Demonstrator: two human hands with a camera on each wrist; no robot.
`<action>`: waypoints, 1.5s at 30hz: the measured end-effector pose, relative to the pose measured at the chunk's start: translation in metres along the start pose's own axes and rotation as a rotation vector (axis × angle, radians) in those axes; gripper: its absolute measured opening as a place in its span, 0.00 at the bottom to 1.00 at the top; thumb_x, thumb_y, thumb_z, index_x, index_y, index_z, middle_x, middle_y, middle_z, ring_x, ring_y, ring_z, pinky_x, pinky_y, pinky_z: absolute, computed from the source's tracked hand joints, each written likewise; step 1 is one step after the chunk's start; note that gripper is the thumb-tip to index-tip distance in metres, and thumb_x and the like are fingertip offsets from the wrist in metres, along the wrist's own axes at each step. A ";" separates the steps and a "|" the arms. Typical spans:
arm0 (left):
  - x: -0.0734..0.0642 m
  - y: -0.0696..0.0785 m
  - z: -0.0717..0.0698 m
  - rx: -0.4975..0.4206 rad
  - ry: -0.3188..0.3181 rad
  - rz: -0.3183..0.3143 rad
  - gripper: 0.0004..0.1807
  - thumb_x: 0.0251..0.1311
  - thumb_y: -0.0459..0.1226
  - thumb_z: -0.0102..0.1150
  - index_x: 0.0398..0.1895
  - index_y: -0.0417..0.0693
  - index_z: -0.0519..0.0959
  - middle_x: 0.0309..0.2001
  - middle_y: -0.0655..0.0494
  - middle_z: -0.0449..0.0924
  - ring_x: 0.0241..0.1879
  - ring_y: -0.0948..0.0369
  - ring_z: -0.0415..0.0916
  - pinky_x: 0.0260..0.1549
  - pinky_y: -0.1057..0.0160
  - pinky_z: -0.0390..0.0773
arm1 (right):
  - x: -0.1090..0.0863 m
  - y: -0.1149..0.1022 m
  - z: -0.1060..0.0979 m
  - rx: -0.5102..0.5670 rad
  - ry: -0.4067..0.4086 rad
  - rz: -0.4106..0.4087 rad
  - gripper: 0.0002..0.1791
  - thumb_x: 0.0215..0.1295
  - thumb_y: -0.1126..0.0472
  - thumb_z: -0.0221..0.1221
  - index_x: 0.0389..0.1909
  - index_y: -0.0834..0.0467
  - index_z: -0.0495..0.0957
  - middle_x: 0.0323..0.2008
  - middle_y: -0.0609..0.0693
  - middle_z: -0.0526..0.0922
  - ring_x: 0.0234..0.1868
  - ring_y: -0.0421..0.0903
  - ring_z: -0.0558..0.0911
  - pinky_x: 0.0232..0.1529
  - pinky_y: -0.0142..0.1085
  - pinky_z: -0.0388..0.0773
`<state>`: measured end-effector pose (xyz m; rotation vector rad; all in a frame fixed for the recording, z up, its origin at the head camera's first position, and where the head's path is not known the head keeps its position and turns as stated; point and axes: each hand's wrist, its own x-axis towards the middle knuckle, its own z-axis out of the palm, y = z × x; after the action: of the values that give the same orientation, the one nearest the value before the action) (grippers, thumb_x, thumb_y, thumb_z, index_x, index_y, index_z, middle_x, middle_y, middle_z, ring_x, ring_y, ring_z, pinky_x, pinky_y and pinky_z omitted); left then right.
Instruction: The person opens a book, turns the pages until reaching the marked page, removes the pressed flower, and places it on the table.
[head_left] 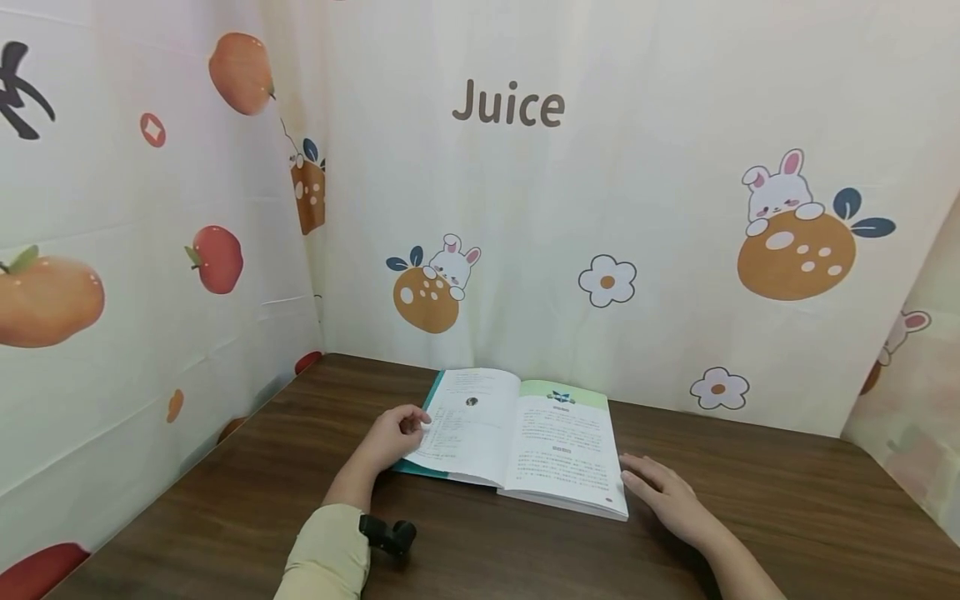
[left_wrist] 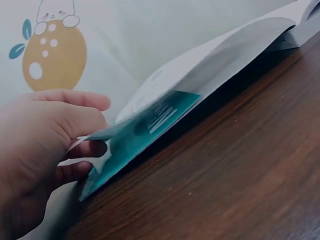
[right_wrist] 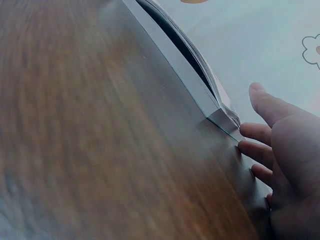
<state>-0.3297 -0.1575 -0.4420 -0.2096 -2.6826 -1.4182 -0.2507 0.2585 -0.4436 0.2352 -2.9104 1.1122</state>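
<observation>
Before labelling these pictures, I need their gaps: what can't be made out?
Head view: print in the book, too small to read.
Head view: rest of the right forearm, cut off by the bottom edge.
Left wrist view: lettering on the teal cover, too blurred.
Right wrist view: grain of the table, mostly blurred.

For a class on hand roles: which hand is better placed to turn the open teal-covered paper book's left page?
Likely the left hand: it holds the white printed left page. The right hand lies right of the book, holding nothing.
</observation>
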 end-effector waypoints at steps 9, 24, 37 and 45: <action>-0.001 0.009 0.001 0.339 -0.059 0.083 0.11 0.49 0.29 0.59 0.35 0.51 0.80 0.30 0.57 0.71 0.32 0.58 0.67 0.32 0.60 0.69 | 0.000 -0.001 0.001 -0.008 0.001 -0.006 0.31 0.67 0.42 0.47 0.63 0.59 0.67 0.65 0.66 0.59 0.67 0.67 0.51 0.55 0.71 0.43; -0.032 0.087 0.101 0.612 -0.300 0.612 0.22 0.68 0.45 0.42 0.63 0.53 0.69 0.65 0.60 0.64 0.66 0.62 0.55 0.63 0.62 0.55 | 0.002 -0.001 -0.001 -0.012 0.006 -0.021 0.31 0.66 0.43 0.49 0.63 0.59 0.67 0.65 0.67 0.60 0.66 0.68 0.51 0.54 0.71 0.44; -0.035 0.090 0.112 0.524 -0.382 0.494 0.30 0.61 0.60 0.44 0.62 0.56 0.70 0.67 0.57 0.60 0.68 0.59 0.51 0.63 0.46 0.50 | 0.002 0.006 0.000 -0.089 0.020 -0.082 0.38 0.54 0.42 0.62 0.63 0.56 0.67 0.64 0.60 0.65 0.65 0.67 0.54 0.54 0.70 0.47; -0.036 0.093 0.112 0.467 -0.388 0.454 0.31 0.58 0.61 0.47 0.59 0.56 0.73 0.66 0.55 0.63 0.68 0.58 0.52 0.63 0.43 0.49 | 0.001 0.005 -0.001 -0.103 0.003 -0.089 0.40 0.51 0.43 0.64 0.64 0.55 0.65 0.64 0.63 0.63 0.64 0.69 0.54 0.53 0.70 0.50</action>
<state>-0.2812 -0.0159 -0.4350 -1.0562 -2.8893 -0.6525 -0.2530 0.2630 -0.4462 0.3566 -2.9118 0.9470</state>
